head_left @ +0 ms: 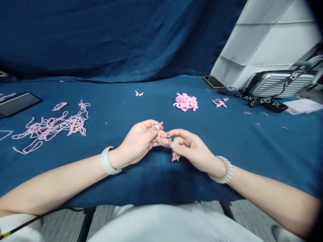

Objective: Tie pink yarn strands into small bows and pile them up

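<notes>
Near the front of the blue-covered table, my left hand (141, 139) pinches a pink strand (159, 138) between thumb and index finger. The strand curves down from there to the fingertips of my right hand (193, 148), which are closed on its other end. The two hands almost touch. Farther back lies a compact heap of short pink yarn pieces (185, 102). Long loose pink strands (54, 127) lie tangled on the left. A small pink piece (139, 93) sits at the back middle, and a few more pieces (220, 102) lie right of the heap.
A dark phone-like device (19, 103) lies at the left edge. At the back right are another phone (214, 82), a silver ribbed case (282, 84) with a black lettered strap (274, 105), and a pale flat packet (304, 105). A blue curtain (113, 37) hangs behind.
</notes>
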The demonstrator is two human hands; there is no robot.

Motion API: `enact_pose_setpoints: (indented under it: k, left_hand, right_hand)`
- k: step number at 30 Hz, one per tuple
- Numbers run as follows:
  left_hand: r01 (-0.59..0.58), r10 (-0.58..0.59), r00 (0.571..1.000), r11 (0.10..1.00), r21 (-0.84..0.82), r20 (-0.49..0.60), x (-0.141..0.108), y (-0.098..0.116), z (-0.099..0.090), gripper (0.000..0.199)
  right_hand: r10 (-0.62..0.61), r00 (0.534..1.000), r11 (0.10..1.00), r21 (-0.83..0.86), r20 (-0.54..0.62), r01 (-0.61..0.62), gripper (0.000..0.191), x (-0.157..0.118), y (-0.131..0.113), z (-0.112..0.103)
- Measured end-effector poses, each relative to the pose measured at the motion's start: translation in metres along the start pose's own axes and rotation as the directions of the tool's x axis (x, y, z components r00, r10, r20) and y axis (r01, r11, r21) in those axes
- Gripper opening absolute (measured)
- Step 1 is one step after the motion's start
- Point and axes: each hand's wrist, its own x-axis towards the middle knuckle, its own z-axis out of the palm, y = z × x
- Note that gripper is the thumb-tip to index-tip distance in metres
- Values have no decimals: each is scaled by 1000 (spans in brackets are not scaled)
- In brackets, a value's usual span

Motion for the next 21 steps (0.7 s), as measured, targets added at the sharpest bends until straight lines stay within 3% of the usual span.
enact_pose_setpoints:
  k: [3, 6, 13, 21]
  left_hand:
    - [28, -27, 999, 999, 42, -21, 0, -2, -1, 19]
    - [84, -84, 996, 992, 90, -7, -1, -7, 0, 23]
    - [226, -236, 971, 954, 199, 25, -5, -18, 3, 30]
    - [304, -310, 951, 926, 224, -6, -6, -19, 6, 32]
  right_hand:
    - [-145, 982, 979, 128, -122, 160, 28, 3, 1, -6]
    - [-233, 946, 969, 30, -224, 246, 19, 4, 0, -8]
    - [-329, 939, 926, -231, -102, 300, 8, 5, -4, -3]
    - [-330, 940, 916, -272, -91, 295, 11, 6, -3, -2]
